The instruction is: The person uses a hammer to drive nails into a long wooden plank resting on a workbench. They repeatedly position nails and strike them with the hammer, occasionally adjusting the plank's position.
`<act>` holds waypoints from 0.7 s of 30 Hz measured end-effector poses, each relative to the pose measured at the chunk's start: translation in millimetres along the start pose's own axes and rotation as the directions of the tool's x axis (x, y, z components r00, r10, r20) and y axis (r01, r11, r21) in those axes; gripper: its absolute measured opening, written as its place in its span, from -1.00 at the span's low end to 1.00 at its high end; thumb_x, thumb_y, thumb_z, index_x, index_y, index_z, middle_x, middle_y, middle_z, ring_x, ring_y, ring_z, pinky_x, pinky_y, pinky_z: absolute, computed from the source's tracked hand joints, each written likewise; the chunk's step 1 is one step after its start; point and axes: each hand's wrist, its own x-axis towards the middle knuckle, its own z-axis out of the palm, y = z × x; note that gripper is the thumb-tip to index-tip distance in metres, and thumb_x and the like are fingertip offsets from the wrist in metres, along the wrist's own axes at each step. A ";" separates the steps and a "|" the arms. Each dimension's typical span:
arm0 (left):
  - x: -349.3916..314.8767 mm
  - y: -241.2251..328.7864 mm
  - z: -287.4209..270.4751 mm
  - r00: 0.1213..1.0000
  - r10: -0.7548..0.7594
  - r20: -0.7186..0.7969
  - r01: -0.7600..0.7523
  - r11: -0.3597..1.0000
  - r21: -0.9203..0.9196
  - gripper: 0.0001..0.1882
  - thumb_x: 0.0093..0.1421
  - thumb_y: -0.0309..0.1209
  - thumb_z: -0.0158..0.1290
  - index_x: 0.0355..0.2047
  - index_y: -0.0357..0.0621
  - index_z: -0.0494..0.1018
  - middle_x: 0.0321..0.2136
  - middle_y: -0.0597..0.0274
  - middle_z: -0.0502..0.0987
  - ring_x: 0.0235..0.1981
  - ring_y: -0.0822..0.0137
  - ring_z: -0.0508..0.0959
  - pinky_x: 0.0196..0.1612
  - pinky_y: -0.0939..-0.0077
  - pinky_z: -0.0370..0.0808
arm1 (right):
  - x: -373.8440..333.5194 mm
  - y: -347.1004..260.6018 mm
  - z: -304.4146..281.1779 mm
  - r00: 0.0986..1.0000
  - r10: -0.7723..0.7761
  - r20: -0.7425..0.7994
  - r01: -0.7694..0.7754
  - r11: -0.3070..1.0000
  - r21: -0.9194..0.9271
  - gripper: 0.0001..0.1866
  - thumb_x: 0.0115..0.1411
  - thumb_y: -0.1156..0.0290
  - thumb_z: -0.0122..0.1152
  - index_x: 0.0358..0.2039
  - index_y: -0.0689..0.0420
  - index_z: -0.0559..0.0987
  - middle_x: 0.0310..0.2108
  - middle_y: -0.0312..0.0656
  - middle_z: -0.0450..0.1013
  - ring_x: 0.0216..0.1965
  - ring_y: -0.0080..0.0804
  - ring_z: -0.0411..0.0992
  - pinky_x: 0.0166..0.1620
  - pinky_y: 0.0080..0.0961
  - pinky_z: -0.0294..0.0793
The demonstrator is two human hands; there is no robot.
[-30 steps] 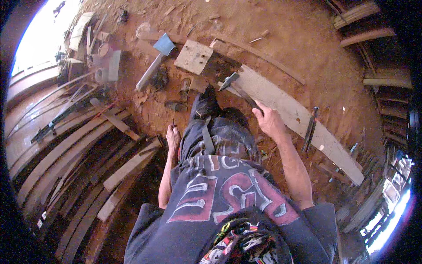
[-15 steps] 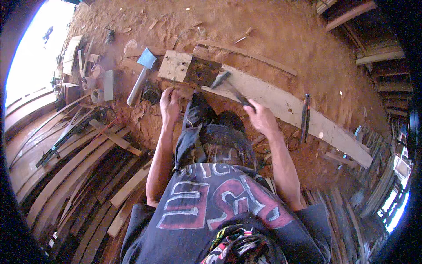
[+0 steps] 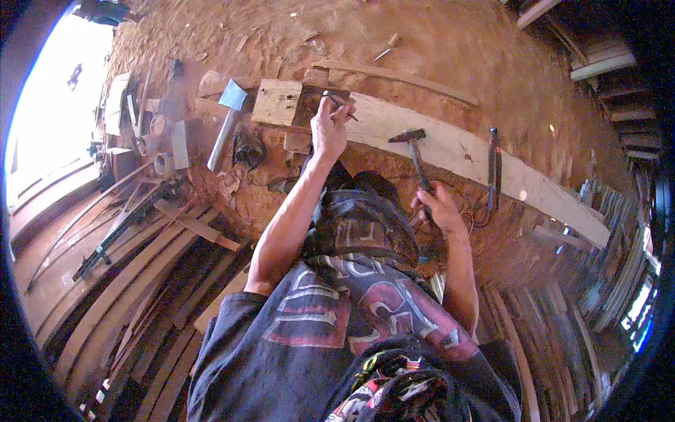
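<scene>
While I look down over the person's shoulders, I see the left hand (image 3: 329,126) stretched up to the upper middle of the frame, its fingers pinched shut around a thin nail (image 3: 340,105). The nail slants across the fingertips, and its lower end sits over the dark patch at the near end of a long pale plank (image 3: 464,151); I cannot tell whether the tip touches the wood. The plank runs from the upper middle down toward the right edge, lying on reddish dirt.

The right hand (image 3: 437,209) sits right of centre, lower than the left, with its fingers wrapped closed around the handle of a hammer (image 3: 415,151). The hammer's dark head is up over the plank, well apart from the nail and to its right, and the handle runs down into the fist.

Just left of the left hand, a square pale block (image 3: 277,102) lies against the plank's end. Further left, in the upper left of the frame, an axe (image 3: 226,119) with a bluish head and pale handle rests on the dirt. To the right of the hammer, a dark metal bar (image 3: 493,169) lies across the plank. A stack of long curved boards (image 3: 119,281) fills the lower left of the frame. The person's dark printed shirt (image 3: 330,330) takes up the bottom middle.
</scene>
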 end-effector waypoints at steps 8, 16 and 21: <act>-1.4 13.3 0.8 0.994 0.110 0.020 -0.111 0.992 0.060 -0.98 0.37 -0.61 -0.06 -0.23 -0.31 0.37 -0.30 0.04 0.66 -0.17 0.26 0.70 -0.17 0.40 0.68 | 0.2 25.3 17.0 0.996 0.019 -0.082 -0.011 0.996 0.094 -0.65 0.40 0.19 0.08 0.06 0.14 0.47 -0.54 -0.32 0.40 -0.61 -0.58 0.29 -0.56 -0.56 0.28; 6.5 -11.3 0.9 0.976 0.204 0.078 -0.216 0.957 0.194 -0.93 0.30 -0.66 -0.02 -0.21 -0.36 0.40 -0.30 0.01 0.68 -0.19 0.20 0.71 -0.16 0.40 0.66 | 13.1 58.0 -12.9 0.807 -0.548 -0.219 0.358 0.751 -0.555 -0.62 0.39 0.18 0.06 -0.01 0.26 0.49 -0.53 -0.16 0.46 -0.52 -0.31 0.44 -0.44 -0.23 0.42; 5.6 -5.5 2.7 0.986 0.115 0.117 -0.129 0.985 0.117 -0.89 0.27 -0.64 -0.02 -0.20 -0.28 0.43 -0.30 -0.04 0.67 -0.20 0.06 0.70 -0.16 0.31 0.59 | -18.9 -19.9 8.2 0.873 -0.423 -0.243 0.319 0.872 -0.371 -0.72 0.47 0.23 -0.05 0.02 0.14 0.39 -0.52 -0.35 0.35 -0.65 -0.65 0.26 -0.57 -0.62 0.28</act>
